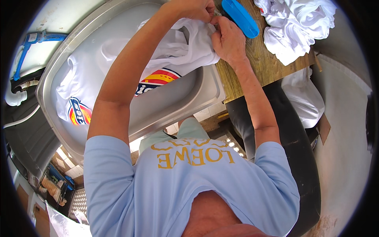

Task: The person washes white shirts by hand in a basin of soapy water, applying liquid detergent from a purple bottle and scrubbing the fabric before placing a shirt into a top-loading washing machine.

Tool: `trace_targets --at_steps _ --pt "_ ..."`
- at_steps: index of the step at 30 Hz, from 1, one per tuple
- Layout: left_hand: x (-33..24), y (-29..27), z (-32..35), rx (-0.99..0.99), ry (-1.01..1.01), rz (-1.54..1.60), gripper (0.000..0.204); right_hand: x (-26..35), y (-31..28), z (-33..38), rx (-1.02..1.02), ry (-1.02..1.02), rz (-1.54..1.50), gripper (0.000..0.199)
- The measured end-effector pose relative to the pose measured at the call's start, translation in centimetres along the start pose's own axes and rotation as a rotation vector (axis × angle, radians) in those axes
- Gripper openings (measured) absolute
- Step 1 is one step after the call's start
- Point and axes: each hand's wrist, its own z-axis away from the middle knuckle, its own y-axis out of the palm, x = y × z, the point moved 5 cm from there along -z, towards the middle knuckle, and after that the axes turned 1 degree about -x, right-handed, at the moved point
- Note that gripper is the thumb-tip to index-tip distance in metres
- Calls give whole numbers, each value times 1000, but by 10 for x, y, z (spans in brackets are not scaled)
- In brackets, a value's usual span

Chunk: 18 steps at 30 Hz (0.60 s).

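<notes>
White shirt (197, 47), bunched inside the sink (215, 89) and up to its right rim; should the pinch slip, its hanging weight could drag it back into the sink. Long axis: left to right across the sink, held end rightward, print upward. Left hand (200, 9) and right hand (231, 41): closed, apparently pinching its edge, fingertips partly hidden. Right of the sink: wooden board (229, 83).
</notes>
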Motion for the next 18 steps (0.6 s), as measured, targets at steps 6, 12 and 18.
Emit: trace_targets --at_steps 6,12,18 --pt "0 0 -1 5 36 -12 12 -6 5 3 37 -33 51 16" --pt "1 1 0 4 -7 -20 14 -4 3 2 9 0 -5 15" --pt "-2 1 1 -11 -11 -10 14 -4 4 2 34 11 21 15"
